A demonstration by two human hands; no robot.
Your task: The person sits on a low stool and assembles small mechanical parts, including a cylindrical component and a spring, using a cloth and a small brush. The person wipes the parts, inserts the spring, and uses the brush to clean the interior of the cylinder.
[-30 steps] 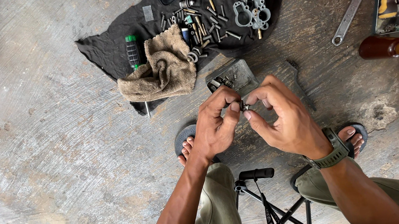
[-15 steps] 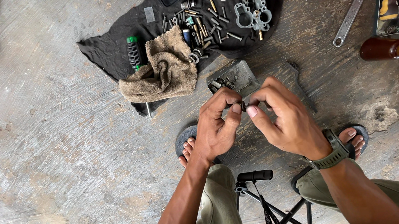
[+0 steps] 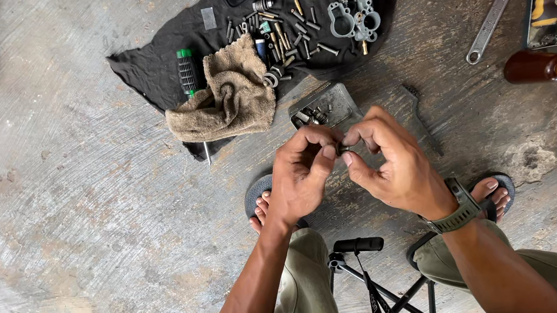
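Concrete floor [image 3: 64, 213]: two hands [image 3: 347, 164] pinching one small part [image 3: 342, 147].

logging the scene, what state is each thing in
left hand: pinching a small dark part
right hand: pinching the same part
brown towel: crumpled on the black cloth
green-handled screwdriver: lying flat, shaft under towel
brown bottle: lying on its side
wrench: flat on floor

rough concrete floor [image 3: 64, 213], frayed cloth rag [image 3: 228, 97]
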